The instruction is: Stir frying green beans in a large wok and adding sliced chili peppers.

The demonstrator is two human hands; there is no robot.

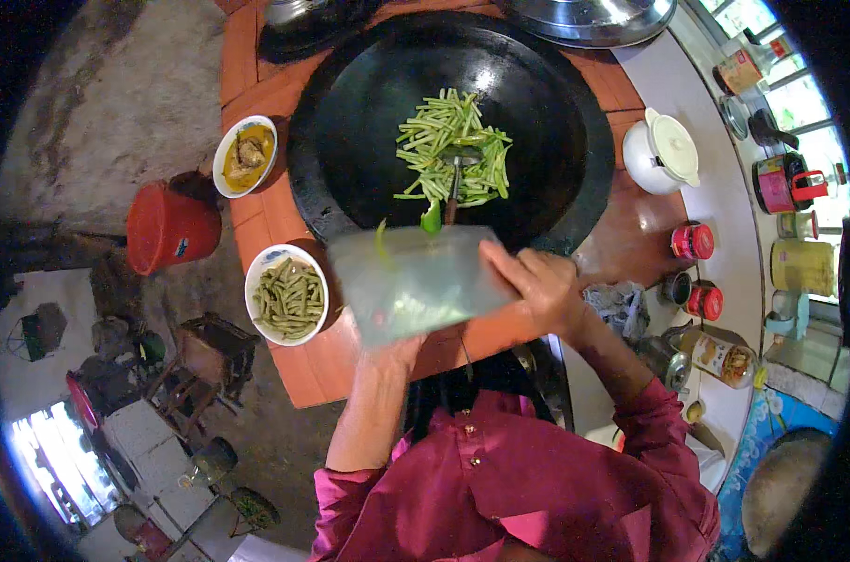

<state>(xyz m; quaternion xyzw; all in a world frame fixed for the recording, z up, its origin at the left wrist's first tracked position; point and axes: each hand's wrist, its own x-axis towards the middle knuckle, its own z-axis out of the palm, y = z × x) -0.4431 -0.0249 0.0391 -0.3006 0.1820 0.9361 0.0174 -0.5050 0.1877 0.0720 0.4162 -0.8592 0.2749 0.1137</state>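
My right hand [541, 284] grips the right edge of a broad grey-green flat-sided object [418, 281]. It looks translucent and is blurred; I cannot tell whether it is a plastic container or a wide blade. My left hand [391, 348] supports its near left side, with the fingers hidden beneath or behind it. Beyond its far edge a piece of green pepper [431, 218] shows above the wok's near side, and a thin green strip [381, 235] crosses that edge. Cut green beans [442, 130] lie heaped in the large black wok [369, 133]. A metal spatula [456, 183] rests on them.
Left of the wok stand a bowl of yellow broth [248, 159] and a bowl of darker cooked beans [291, 298]. A white lidded pot [660, 154] is at the right, near red-lidded jars [693, 242] and an oil bottle [723, 358]. A red bucket [172, 228] stands beyond the tiled counter's left edge.
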